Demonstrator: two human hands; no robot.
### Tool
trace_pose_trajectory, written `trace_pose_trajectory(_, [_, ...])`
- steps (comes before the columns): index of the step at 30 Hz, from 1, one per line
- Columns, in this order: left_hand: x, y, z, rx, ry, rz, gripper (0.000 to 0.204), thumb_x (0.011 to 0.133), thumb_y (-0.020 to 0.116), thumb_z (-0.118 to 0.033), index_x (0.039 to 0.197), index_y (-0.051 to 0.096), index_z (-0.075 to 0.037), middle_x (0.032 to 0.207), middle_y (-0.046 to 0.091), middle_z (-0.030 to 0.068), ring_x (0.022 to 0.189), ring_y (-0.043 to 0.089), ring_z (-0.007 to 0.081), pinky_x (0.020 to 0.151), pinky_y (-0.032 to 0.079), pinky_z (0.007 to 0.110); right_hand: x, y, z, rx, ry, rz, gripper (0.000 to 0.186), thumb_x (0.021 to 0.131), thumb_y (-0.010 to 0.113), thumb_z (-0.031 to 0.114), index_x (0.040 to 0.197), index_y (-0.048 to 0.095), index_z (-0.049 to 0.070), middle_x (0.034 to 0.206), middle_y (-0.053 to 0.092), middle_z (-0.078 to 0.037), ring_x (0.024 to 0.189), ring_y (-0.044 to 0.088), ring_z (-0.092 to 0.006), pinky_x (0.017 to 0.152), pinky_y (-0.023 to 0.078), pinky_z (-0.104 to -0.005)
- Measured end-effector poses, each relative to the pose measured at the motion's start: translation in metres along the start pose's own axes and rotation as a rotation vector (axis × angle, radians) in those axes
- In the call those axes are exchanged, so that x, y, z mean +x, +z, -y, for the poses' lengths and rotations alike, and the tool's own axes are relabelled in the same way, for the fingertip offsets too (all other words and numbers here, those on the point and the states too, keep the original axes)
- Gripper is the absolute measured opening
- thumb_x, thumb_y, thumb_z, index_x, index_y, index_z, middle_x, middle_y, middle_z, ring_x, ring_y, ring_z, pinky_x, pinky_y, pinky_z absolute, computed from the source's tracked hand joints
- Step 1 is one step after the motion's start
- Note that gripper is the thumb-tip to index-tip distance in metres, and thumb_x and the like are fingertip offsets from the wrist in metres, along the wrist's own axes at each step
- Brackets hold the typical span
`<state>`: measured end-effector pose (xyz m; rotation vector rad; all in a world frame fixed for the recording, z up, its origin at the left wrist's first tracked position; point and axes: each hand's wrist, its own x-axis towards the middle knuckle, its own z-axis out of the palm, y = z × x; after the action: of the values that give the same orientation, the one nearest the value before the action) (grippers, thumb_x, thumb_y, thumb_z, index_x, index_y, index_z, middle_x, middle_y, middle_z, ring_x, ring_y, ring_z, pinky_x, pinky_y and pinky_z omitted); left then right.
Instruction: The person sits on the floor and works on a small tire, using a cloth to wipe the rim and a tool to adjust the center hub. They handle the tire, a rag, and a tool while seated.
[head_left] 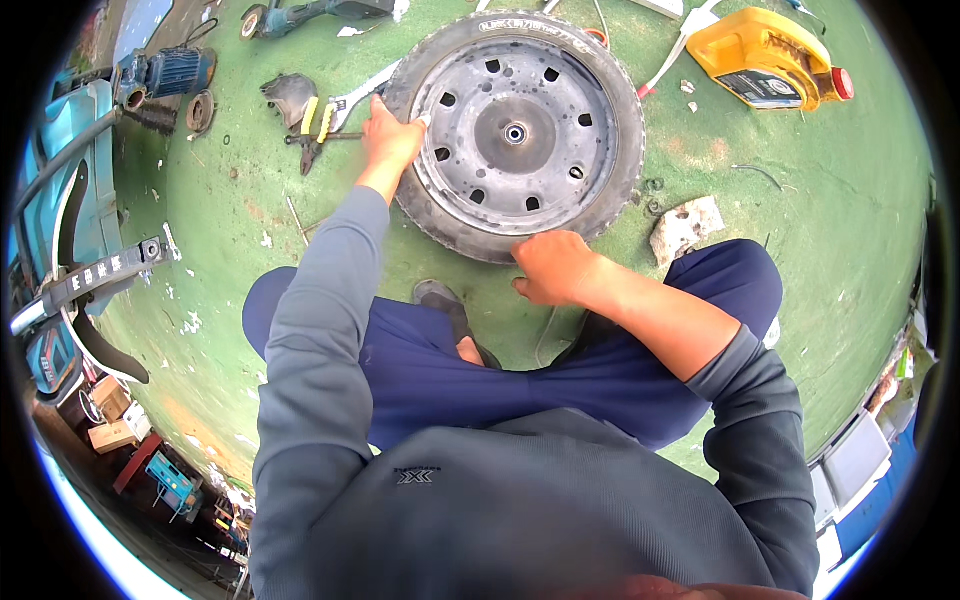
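A wheel (515, 180) lies flat on the green floor before me, a black tyre on a grey metal disc with several slots and a hub hole at its centre. My left hand (392, 140) grips the tyre's left side, thumb on top near the rim. At the tyre's near edge, my right hand (553, 265) is closed with curled fingers against the rubber; its fingertips are hidden. Pliers with yellow-and-black handles (312, 130) and a silver wrench (352, 98) lie just left of my left hand.
A yellow jug with a red cap (765, 60) lies at the far right. A pale stone-like lump (686, 230) sits near my right knee. An angle grinder (300, 17) lies at the far left, near a blue motor (168, 75). Teal machinery (85, 170) stands along the left.
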<state>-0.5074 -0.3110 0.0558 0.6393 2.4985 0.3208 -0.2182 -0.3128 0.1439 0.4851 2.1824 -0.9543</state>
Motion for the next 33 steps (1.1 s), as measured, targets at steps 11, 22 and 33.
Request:
trace_pose_trajectory(11, [-0.212,-0.048,-0.057,0.111,0.705,0.630,0.044,0.092,0.074,-0.031,0.127,0.069,-0.003,0.115,0.072,0.0194,0.102,0.070,0.0344,0.087,0.055,0.046,-0.005,0.026,-0.022,0.089,-0.007,0.094,0.042,0.090,0.070,0.040,0.119,0.073,0.010,0.116,0.075,-0.017,0.112,0.071,-0.0357,0.096,0.056,-0.0478])
trace_pose_trajectory(22, [-0.183,-0.031,-0.053,0.423,0.880,0.614,0.044,0.090,0.078,-0.038,0.114,0.069,-0.003,0.112,0.069,0.0163,0.112,0.065,0.0359,0.092,0.051,0.051,-0.006,0.004,-0.020,-0.037,-0.015,0.087,0.054,0.094,0.068,0.047,0.126,0.066,0.003,0.116,0.073,-0.023,0.110,0.070,-0.0410,0.097,0.054,-0.0515])
trace_pose_trajectory(33, [-0.182,-0.033,-0.040,0.372,0.905,0.653,0.037,0.086,0.081,-0.036,0.106,0.074,-0.005,0.107,0.072,0.0141,0.106,0.068,0.0338,0.085,0.053,0.048,0.005,0.003,-0.022,0.088,-0.059,0.014,0.039,0.091,0.071,0.037,0.119,0.072,0.010,0.115,0.074,-0.021,0.110,0.069,-0.0415,0.092,0.055,-0.0501])
